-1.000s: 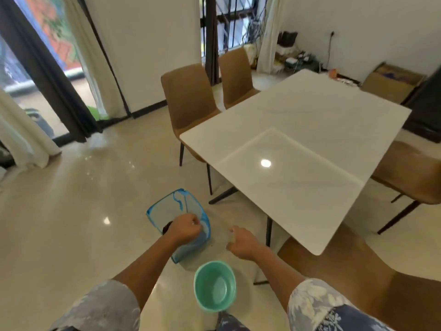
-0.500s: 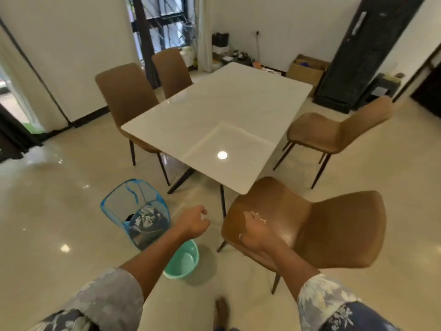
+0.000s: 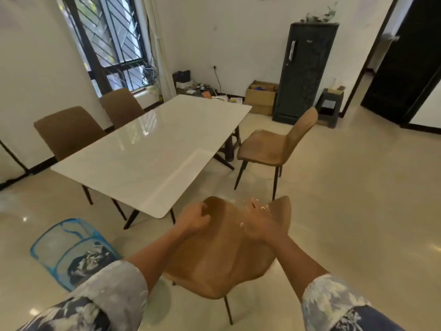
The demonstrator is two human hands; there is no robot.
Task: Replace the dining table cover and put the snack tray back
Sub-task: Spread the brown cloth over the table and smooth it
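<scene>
While I watch through the head camera, the left hand [image 3: 193,219] hovers over the nearest brown chair [image 3: 214,266], its fingers curled in toward the palm with nothing held between them. Beside it, the right hand [image 3: 259,223] is smeared by motion blur above the same chair's backrest. I can make out a glinting ring [image 3: 263,207] and fingers pointing away from me, but I cannot tell whether they are loose or closed on the chair's edge. Both forearms come out of rolled, blue-and-white patterned sleeves [image 3: 105,295].

Just beyond the left fingertips and off to their left stands the dining table [image 3: 152,158], its glossy white top showing and catching the window light. Its near rounded corner is the part closest to that hand. Down and well to the left of the left fingers, a blue mesh basket [image 3: 59,240] sits on the floor with a crumpled blue-and-white patterned cloth [image 3: 88,261] inside it. Ahead of the right fingers, a second brown chair [image 3: 269,149] stands turned out from the table's right side. Two more brown chairs [image 3: 69,132] stand along the table's opposite long side, far left of both hands. Far beyond the right fingers, against the wall, stand a dark cabinet [image 3: 305,72] and a cardboard box [image 3: 261,96] just beside it.
</scene>
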